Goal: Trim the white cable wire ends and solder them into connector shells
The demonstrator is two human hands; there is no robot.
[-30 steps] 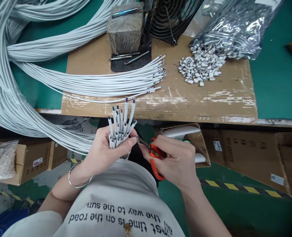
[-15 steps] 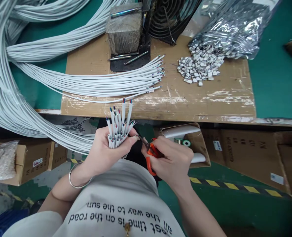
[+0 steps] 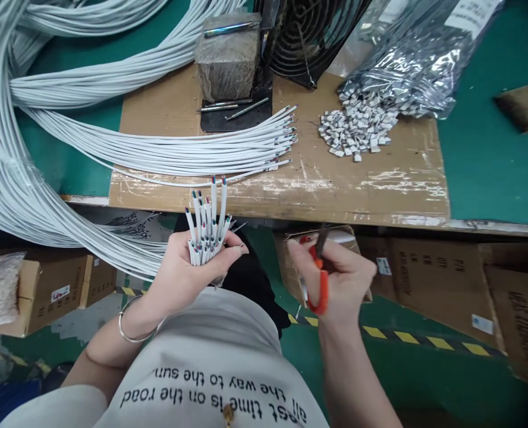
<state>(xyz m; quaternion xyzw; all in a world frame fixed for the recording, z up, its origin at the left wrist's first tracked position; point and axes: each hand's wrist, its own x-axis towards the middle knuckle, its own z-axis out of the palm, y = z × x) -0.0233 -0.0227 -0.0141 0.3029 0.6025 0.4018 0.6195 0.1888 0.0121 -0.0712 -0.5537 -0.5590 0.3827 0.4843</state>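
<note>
White cables (image 3: 204,238) are projecting from the left hand (image 3: 181,276), which is encircling them by the table's (image 3: 487,172) near edge; the right hand (image 3: 346,276) is gripping orange-handled cutters (image 3: 323,291).

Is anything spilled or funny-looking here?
Yes: little white pieces lie heaped on the cardboard by the silvery bag, as if spilled, though maybe on purpose. The cable ends in the left hand look uneven; two poke up highest.
</note>
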